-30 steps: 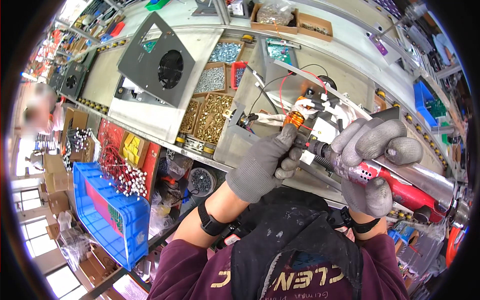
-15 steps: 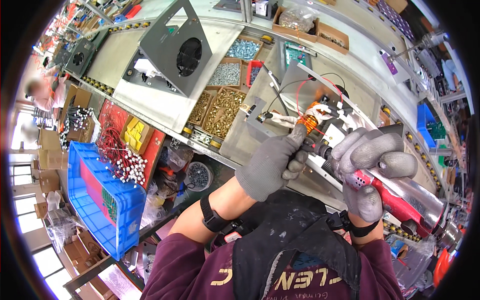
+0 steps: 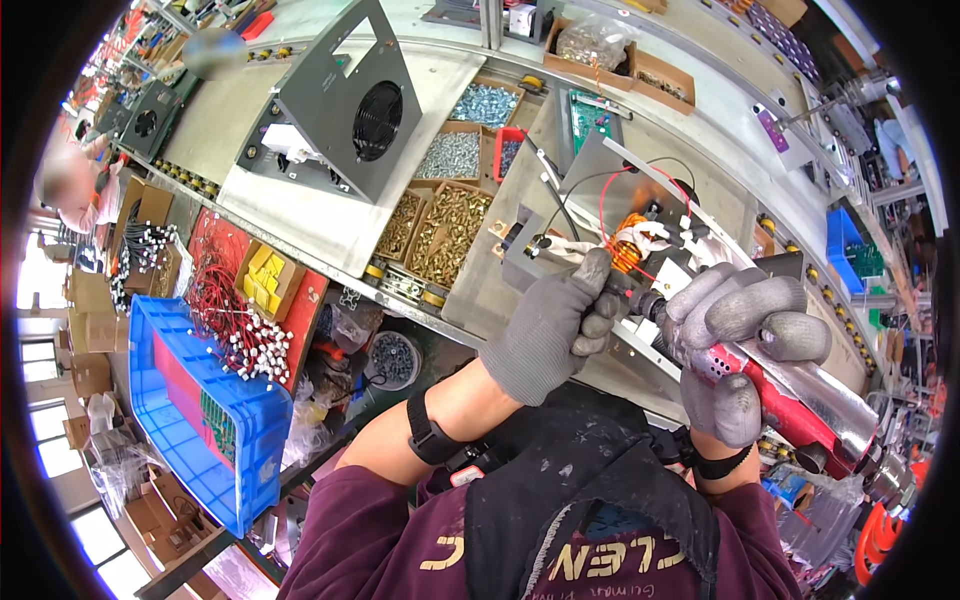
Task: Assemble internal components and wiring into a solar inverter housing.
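Note:
Both my hands wear grey gloves. My right hand [image 3: 735, 340] grips a red powered screwdriver [image 3: 790, 405] whose black tip points at a grey metal chassis [image 3: 600, 215]. My left hand [image 3: 555, 320] steadies the tip of the tool with its fingers, right beside an orange copper coil [image 3: 628, 250] with red and black wires [image 3: 625, 185] on the chassis. A green circuit board [image 3: 590, 110] sits at the chassis's far end.
Compartment trays of brass and silver screws [image 3: 445, 215] lie left of the chassis. A grey fan panel [image 3: 345, 100] stands on the conveyor further left. A blue crate [image 3: 200, 400] and bundles of red wires [image 3: 225, 315] sit lower left. Another person [image 3: 80, 190] works at far left.
My view has shifted, so the bench appears lower and to the right. Both hands stay together at the coil, the screwdriver still held against the chassis.

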Available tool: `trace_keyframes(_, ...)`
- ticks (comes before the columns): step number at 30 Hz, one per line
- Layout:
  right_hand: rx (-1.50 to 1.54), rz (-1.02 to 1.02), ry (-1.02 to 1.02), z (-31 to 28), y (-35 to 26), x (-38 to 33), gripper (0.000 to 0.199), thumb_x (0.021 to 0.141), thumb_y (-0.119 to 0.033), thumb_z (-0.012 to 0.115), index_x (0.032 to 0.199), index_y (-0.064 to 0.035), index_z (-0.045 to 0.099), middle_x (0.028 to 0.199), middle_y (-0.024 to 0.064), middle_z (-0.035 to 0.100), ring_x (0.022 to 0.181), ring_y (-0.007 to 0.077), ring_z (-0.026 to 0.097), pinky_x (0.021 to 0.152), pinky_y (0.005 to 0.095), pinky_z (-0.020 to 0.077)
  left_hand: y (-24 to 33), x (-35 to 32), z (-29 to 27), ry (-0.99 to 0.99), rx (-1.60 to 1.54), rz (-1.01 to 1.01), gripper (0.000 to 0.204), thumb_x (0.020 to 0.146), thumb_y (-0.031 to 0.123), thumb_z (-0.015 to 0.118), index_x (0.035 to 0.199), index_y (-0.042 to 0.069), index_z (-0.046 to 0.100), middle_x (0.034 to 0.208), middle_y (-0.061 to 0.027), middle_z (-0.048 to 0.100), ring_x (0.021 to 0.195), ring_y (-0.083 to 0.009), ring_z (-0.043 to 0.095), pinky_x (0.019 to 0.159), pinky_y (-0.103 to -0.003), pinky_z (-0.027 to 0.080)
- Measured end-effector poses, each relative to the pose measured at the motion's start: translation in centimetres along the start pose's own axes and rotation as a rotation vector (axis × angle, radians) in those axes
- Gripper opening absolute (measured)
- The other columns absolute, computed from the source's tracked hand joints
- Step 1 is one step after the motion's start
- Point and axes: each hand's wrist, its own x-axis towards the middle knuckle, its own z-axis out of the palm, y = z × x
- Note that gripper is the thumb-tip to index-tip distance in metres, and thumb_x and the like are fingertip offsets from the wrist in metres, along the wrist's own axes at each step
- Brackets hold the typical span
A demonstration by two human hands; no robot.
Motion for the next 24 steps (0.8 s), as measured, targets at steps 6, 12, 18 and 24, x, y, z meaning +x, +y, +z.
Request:
trace_keyframes(6, 0.08, -0.066, 0.01, -0.7, 0.2, 0.0, 0.031, 0.083, -0.013, 0.063, 0.103, -0.0055, 0.04, 0.091, 0.0173, 0.054, 0.066, 0.0252, 0.057, 0.061, 0.0388, 0.0522, -0.1, 0.6, 0.4, 0.013, 0.011, 0.02, 0.041, 0.093, 0.044, 0.047, 0.091, 0.004, 0.049, 0.065, 0.0014, 0.044, 0.047, -0.0031, 0.034, 0.038, -0.016, 0.028)
trace_keyframes(12, 0.071, -0.038, 0.013, -2.2, -0.2, -0.2, 0.03, 0.081, -0.009, 0.062, 0.102, -0.0056, 0.04, 0.092, 0.0173, 0.054, 0.068, 0.0262, 0.057, 0.063, 0.0404, 0.0521, 0.1, 1.4, 0.8, -0.039, 0.058, -0.088, 0.043, 0.091, 0.05, 0.047, 0.087, 0.007, 0.052, 0.056, -0.0002, 0.045, 0.04, -0.0052, 0.035, 0.034, -0.018, 0.025)
trace_keyframes(18, 0.044, -0.022, 0.056, -3.7, -0.4, -0.2, 0.032, 0.085, -0.013, 0.061, 0.108, -0.0071, 0.041, 0.093, 0.0142, 0.05, 0.068, 0.0198, 0.055, 0.059, 0.0383, 0.051, -0.2, 2.1, 1.5, -0.222, 0.39, -0.068, 0.066, 0.088, 0.065, 0.033, 0.062, 0.006, 0.047, 0.04, -0.0015, 0.035, 0.032, -0.0098, 0.031, 0.033, -0.022, 0.027)
trace_keyframes(24, 0.185, 0.117, 0.048, -5.8, 0.0, -0.6, 0.038, 0.079, -0.029, 0.061, 0.098, -0.0037, 0.041, 0.086, 0.0065, 0.038, 0.07, 0.0188, 0.04, 0.059, 0.0343, 0.0409, 2.7, -2.2, -3.6, -0.282, 0.634, 0.003, 0.049, 0.095, 0.046, 0.042, 0.084, 0.0, 0.055, 0.057, 0.0027, 0.047, 0.046, -0.0045, 0.039, 0.042, -0.019, 0.031)
